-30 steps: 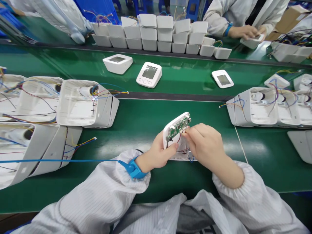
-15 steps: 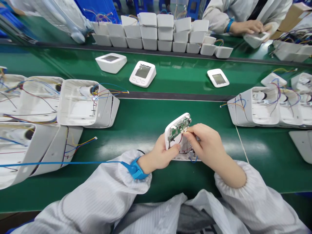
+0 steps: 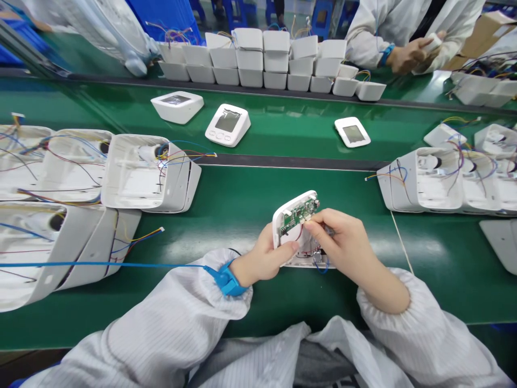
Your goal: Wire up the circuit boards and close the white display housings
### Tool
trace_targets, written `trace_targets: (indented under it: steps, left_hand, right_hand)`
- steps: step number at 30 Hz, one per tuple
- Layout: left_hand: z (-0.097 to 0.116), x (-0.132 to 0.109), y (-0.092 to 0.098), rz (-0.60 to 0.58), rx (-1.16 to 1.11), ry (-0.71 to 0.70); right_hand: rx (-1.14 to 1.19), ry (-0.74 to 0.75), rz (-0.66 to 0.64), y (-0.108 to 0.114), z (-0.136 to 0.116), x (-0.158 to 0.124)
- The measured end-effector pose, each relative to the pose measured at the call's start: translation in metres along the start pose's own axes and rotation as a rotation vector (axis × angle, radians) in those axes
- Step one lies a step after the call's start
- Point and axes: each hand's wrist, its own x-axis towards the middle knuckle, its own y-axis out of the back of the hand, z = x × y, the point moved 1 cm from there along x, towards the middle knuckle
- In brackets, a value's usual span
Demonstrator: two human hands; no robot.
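Two hands on one white front panel (image 3: 281, 227), which sits mid-bench on the green mat (image 3: 242, 194), directly in front of the person. The panel is tilted up on edge with its inside face to the camera and a green circuit board (image 3: 298, 214) seated in it.

- Left hand (image 3: 262, 260): closed on the panel's lower left edge, thumb on the inside face, fingers wrapped behind.
- Right hand (image 3: 343, 242): thumb and forefinger pinched tight on a small white plug (image 3: 309, 218) at the board's right end, other fingers loosely curled.
- Thin red and blue wires (image 3: 319, 264) show under the right hand, by a white shell (image 3: 301, 262) lying flat on the mat just beneath the panel.
- Blue wrist strap (image 3: 226, 280) on the left wrist, with a blue cord (image 3: 100, 264) running off left.
- Open housings (image 3: 141, 172) with loose coloured wires sit to the left, and a second row of housings (image 3: 420, 178) to the right.
- Past the dark divider, the belt (image 3: 291, 124) carries three screen units, the nearest being the middle unit (image 3: 227, 125).
- Stacked shells (image 3: 274, 59) stand behind the belt.
- Top right, a co-worker's hands (image 3: 410, 54) hold a small white part.
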Motion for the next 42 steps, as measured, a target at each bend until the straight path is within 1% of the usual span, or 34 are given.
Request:
trace_targets:
  steps: [4, 8, 15, 19, 21, 23, 25, 27, 32, 35, 37, 38, 40, 41, 42]
  left_hand:
    - [-0.003, 0.001, 0.002, 0.005, 0.083, -0.01]
    - [-0.002, 0.003, 0.003, -0.005, 0.103, -0.017]
    - [0.003, 0.005, 0.002, -0.014, 0.065, 0.024]
    - [0.003, 0.004, 0.002, -0.002, 0.044, 0.018]
    - [0.004, 0.004, 0.002, -0.017, 0.03, 0.008]
    - [0.004, 0.004, 0.003, -0.049, 0.016, -0.004]
    - [0.005, 0.003, 0.003, -0.064, 0.005, -0.013]
    - [0.005, 0.003, 0.003, -0.066, 0.01, -0.002]
    - [0.004, 0.002, 0.001, -0.089, 0.006, 0.041]
    - [0.003, 0.002, 0.001, -0.086, -0.028, 0.046]
    - [0.003, 0.004, 0.005, -0.089, -0.025, 0.032]
    - [0.004, 0.006, 0.008, -0.116, -0.006, 0.015]
    - [0.007, 0.011, 0.018, -0.192, 0.057, -0.061]
    - [0.01, 0.014, 0.024, -0.204, 0.093, -0.119]
    - [0.013, 0.017, 0.03, -0.174, 0.131, -0.189]
  right_hand:
    - [-0.09, 0.063, 0.032, -0.001, 0.003, 0.0]
    - [-0.165, 0.077, 0.051, -0.003, 0.007, -0.002]
    - [-0.276, 0.126, 0.199, -0.008, 0.012, -0.001]
    - [-0.277, 0.156, 0.269, -0.01, 0.014, 0.0]
    - [-0.262, 0.164, 0.318, -0.008, 0.018, 0.002]
    - [-0.239, 0.208, 0.316, -0.006, 0.022, 0.004]
    - [-0.227, 0.277, 0.256, -0.004, 0.025, 0.005]
    - [-0.231, 0.314, 0.22, -0.004, 0.027, 0.005]
    - [-0.245, 0.349, 0.279, -0.005, 0.025, 0.003]
    - [-0.218, 0.32, 0.292, -0.005, 0.022, 0.003]
    - [-0.111, 0.237, 0.277, -0.005, 0.022, 0.003]
    - [-0.035, 0.183, 0.261, -0.004, 0.023, 0.003]
    - [0.095, 0.09, 0.245, -0.002, 0.024, 0.002]
    - [0.128, 0.068, 0.255, -0.001, 0.023, 0.001]
    - [0.135, 0.076, 0.273, 0.0, 0.022, 0.001]
